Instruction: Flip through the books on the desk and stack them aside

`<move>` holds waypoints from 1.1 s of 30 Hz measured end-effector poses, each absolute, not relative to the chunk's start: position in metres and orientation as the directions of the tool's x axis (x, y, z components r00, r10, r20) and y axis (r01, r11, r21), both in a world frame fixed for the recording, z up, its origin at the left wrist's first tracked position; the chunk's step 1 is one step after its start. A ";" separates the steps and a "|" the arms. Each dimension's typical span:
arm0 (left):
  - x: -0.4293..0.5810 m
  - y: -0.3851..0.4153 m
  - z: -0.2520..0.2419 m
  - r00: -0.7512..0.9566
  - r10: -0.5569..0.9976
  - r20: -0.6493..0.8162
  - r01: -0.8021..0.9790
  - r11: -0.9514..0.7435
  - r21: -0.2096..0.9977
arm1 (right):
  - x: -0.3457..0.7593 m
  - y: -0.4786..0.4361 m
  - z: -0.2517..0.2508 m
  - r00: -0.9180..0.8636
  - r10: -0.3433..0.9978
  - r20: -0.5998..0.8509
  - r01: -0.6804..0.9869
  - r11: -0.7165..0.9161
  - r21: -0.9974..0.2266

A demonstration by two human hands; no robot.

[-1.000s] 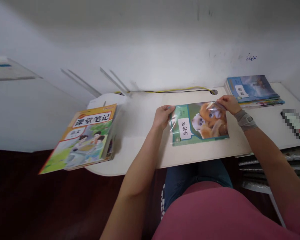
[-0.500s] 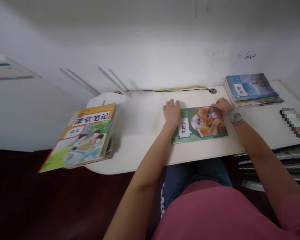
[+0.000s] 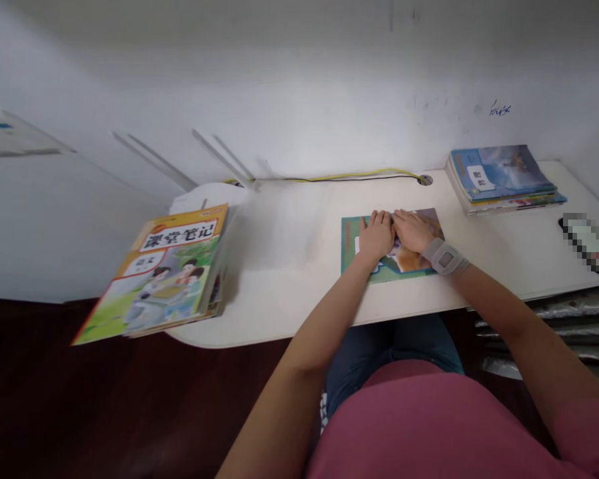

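A green biology textbook [image 3: 404, 263] with a monkey picture lies flat on the white desk [image 3: 279, 293] in front of me. On its cover rests my left hand [image 3: 378, 236], fingers stretched out toward the far edge. My right hand [image 3: 413, 231] lies flat beside it, the fingertips of the two hands close together near the middle of the cover. A grey band is around the right wrist. Both hands hide much of the cover picture and part of the title label.
A stack of books topped by a yellow-green notebook [image 3: 170, 273] overhangs the desk's left end. At the back right stands a pile of blue-covered textbooks [image 3: 504, 174]. A phone [image 3: 589, 243] lies at the far right. A yellow cable [image 3: 349, 175] runs along the wall.
Both hands have moved from the book's left and right edges inward onto its cover, where they now lie side by side. The book has shifted very slightly.
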State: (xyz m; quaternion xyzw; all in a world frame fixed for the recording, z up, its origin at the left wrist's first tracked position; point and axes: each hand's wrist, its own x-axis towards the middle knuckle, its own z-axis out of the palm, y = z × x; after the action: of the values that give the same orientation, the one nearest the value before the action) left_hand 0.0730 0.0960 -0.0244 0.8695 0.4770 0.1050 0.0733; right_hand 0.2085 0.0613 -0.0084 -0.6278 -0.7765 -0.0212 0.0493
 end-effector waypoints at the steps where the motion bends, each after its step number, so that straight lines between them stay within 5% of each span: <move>1: 0.072 0.097 -0.025 0.531 0.841 0.099 0.811 -0.539 0.229 | 0.207 0.060 -0.014 -0.210 0.973 0.093 0.976 0.214 -0.037; 13: 0.042 0.106 -0.024 0.570 0.821 0.029 0.802 -0.563 0.196 | 0.255 0.053 -0.029 -0.169 0.976 0.138 0.979 0.182 -0.088; 26: 0.011 0.147 -0.022 0.353 0.921 0.165 0.918 -0.375 0.129 | 0.261 0.042 -0.037 -0.057 0.989 0.137 0.998 0.062 -0.033; 28: 0.014 0.154 -0.021 0.332 0.932 0.145 0.915 -0.356 0.191 | 0.260 0.041 -0.035 -0.054 0.989 0.135 0.997 0.060 -0.039; 33: 0.013 0.166 -0.014 0.176 0.984 0.026 0.754 -0.152 0.639 | 0.260 0.042 -0.037 -0.047 0.986 0.158 0.997 0.057 -0.056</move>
State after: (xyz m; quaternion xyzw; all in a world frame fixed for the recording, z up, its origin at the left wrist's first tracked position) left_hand 0.0125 0.1656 -0.0138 0.7241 0.6002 0.2272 0.2527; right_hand 0.2604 0.0419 -0.0374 -0.6859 -0.7228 -0.0341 0.0771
